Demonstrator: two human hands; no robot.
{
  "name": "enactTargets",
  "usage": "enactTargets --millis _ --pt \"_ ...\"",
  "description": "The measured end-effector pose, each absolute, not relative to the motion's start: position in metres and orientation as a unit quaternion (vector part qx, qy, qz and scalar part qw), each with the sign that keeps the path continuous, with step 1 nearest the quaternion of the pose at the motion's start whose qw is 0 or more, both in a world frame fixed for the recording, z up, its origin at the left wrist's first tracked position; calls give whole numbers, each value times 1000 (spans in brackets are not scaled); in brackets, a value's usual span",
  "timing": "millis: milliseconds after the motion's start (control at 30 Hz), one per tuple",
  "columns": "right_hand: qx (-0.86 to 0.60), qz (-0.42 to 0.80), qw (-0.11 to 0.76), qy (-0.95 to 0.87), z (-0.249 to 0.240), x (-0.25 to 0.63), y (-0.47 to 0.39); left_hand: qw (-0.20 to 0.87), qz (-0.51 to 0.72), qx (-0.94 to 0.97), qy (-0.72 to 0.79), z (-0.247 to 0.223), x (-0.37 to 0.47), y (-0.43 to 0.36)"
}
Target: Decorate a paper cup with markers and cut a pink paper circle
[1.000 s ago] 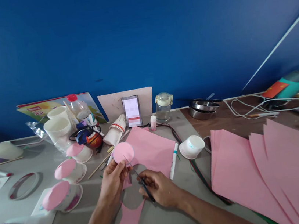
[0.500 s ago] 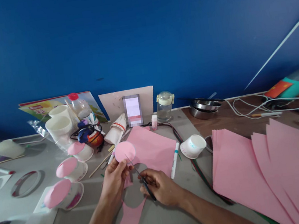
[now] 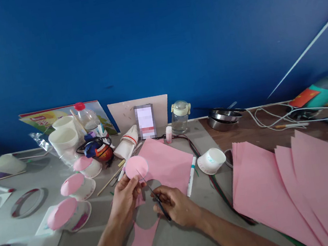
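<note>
A round pink paper disc (image 3: 134, 167) is pinched at its lower edge by my left hand (image 3: 128, 193). My right hand (image 3: 175, 205) is closed on black-handled scissors (image 3: 161, 205), whose blades point up and left across the disc. Beneath both hands lies a pink sheet (image 3: 165, 163) with a rounded cut-out, and a pink offcut (image 3: 142, 240) lies nearer the front. On the left stand several white paper cups with pink tops, one of them nearest (image 3: 63, 213). A white paper cup (image 3: 211, 161) without a pink top is to the right.
Pink sheets (image 3: 260, 182) are spread at the right. A white marker (image 3: 191, 176) lies by the cut sheet. Behind are a phone (image 3: 145, 121), a glass jar (image 3: 180, 117), stacked white cups (image 3: 64, 143) and metal bowls (image 3: 225, 118). A roll of tape (image 3: 27, 202) lies at left.
The view has shifted very slightly. Both hands, the disc and the scissors keep nearly the same places, with no clear change in grip.
</note>
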State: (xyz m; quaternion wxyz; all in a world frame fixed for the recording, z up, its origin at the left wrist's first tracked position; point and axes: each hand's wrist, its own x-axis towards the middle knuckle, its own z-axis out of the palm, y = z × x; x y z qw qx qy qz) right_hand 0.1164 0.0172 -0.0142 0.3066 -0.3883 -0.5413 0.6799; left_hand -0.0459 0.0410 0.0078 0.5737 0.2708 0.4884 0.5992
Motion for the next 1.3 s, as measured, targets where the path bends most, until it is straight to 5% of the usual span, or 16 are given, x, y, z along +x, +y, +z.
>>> enactTargets --millis 1300 --pt "-384 681 323 -533 -27 115 17 578 612 270 468 9 -47 40"
